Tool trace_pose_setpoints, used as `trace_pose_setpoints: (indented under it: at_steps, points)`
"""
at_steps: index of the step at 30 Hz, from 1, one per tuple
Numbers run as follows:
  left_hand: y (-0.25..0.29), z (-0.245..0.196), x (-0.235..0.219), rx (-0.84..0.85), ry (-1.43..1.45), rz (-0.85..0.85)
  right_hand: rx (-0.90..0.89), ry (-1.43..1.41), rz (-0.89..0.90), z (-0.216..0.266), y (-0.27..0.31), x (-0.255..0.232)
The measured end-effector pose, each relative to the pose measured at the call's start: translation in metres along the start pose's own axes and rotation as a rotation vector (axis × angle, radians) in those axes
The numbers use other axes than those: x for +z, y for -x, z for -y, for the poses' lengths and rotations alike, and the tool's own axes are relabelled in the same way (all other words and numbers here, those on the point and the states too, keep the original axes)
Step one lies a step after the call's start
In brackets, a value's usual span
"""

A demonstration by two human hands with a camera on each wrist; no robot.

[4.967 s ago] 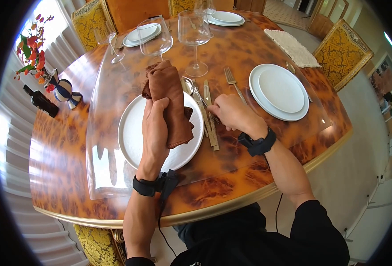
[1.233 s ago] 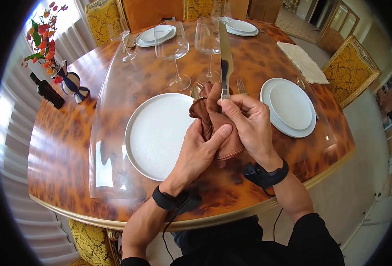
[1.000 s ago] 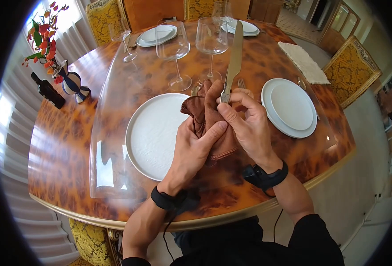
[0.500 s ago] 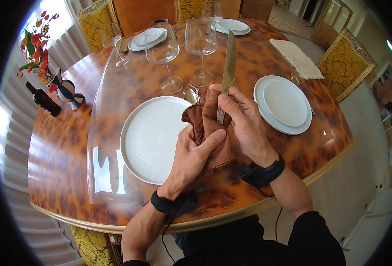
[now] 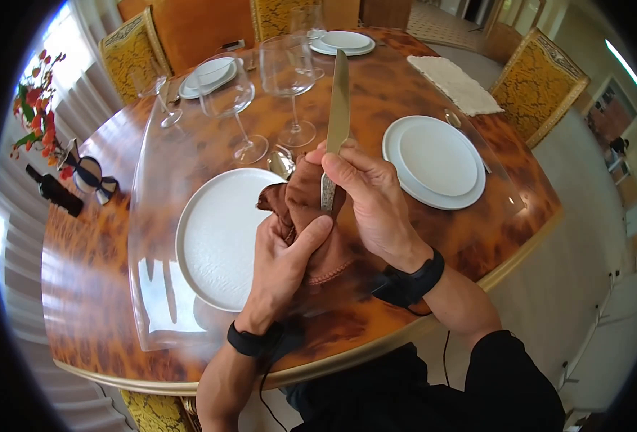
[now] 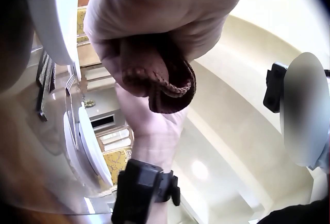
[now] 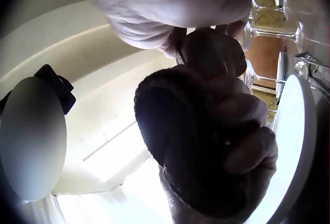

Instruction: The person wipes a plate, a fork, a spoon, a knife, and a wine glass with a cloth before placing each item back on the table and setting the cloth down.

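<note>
Held up over the table, a brown napkin point(image 5: 305, 189) is gripped by my left hand point(image 5: 284, 252), thumb across its front. A knife point(image 5: 338, 101) stands upright with its blade above the cloth and its patterned handle against the folds. My right hand point(image 5: 373, 198) pinches the knife near the base of the blade, fingers also at the napkin's upper edge. To the left lies a large white plate point(image 5: 221, 237). In the left wrist view the stitched end of the napkin point(image 6: 172, 87) hangs below my left hand point(image 6: 165, 7). The handle's lower end is hidden.
Wine glasses point(image 5: 287, 72) stand behind the plate, beside a spoon point(image 5: 281, 163). Stacked white plates point(image 5: 437, 158) lie to the right, a pale folded cloth point(image 5: 455, 85) beyond them. A dark bottle point(image 5: 55, 191) and a vase point(image 5: 89, 176) are at the left.
Earlier the napkin was over the plate and the right hand was at the cutlery. The knife has since come to the napkin, its handle lower in the folds. The head view has shifted.
</note>
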State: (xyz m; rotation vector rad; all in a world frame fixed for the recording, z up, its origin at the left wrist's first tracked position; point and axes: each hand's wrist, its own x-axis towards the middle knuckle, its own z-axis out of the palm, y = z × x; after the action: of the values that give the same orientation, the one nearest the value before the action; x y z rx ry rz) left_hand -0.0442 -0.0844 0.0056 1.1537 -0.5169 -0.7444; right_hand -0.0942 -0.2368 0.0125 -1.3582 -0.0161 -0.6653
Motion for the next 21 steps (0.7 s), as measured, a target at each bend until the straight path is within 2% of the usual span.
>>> trace_pose_setpoints:
  at_steps: [1, 4, 6, 9, 10, 12, 13, 14, 15, 16, 18, 20, 21]
  points:
    - [0.001, -0.002, 0.001, -0.028, -0.033, 0.021, -0.019, 0.003, -0.056, 0.002, -0.001, -0.003]
    - [0.000, 0.012, 0.001, 0.034, -0.052, 0.054, 0.006, 0.005, -0.096, 0.007, -0.003, -0.006]
    - [0.001, 0.012, 0.003, 0.057, -0.035, 0.020, 0.053, -0.024, 0.041, 0.005, -0.002, -0.005]
    - [0.000, 0.009, 0.005, 0.082, -0.020, -0.034, -0.002, 0.069, 0.073, 0.000, 0.000, 0.003]
    - [0.001, 0.009, 0.008, 0.083, -0.032, -0.039, -0.037, 0.067, 0.018, 0.005, -0.001, 0.000]
    - [0.003, 0.006, 0.011, 0.095, -0.049, -0.054, -0.109, 0.066, -0.083, 0.018, -0.008, -0.013]
    - [0.004, 0.006, 0.009, 0.095, -0.078, -0.049, -0.012, -0.090, -0.180, 0.028, -0.015, -0.024]
    - [0.003, 0.007, 0.002, 0.094, -0.103, -0.035, 0.019, -0.198, -0.155, 0.040, -0.020, -0.047]
    - [0.001, 0.009, -0.004, 0.091, -0.127, -0.014, 0.003, -0.160, -0.154, 0.054, -0.024, -0.071]
    - [-0.001, 0.010, -0.013, 0.062, -0.136, 0.001, 0.056, -0.019, -0.182, 0.075, -0.023, -0.095]
    - [0.000, 0.004, -0.002, 0.070, -0.066, -0.083, 0.057, 0.392, -0.225, 0.104, -0.014, -0.143]
    - [-0.003, 0.006, -0.009, 0.090, -0.050, -0.082, 0.109, 0.836, -0.387, 0.120, -0.007, -0.195]
    - [-0.002, 0.005, -0.010, 0.079, -0.042, -0.087, -0.093, 1.139, -0.350, 0.102, -0.007, -0.261]
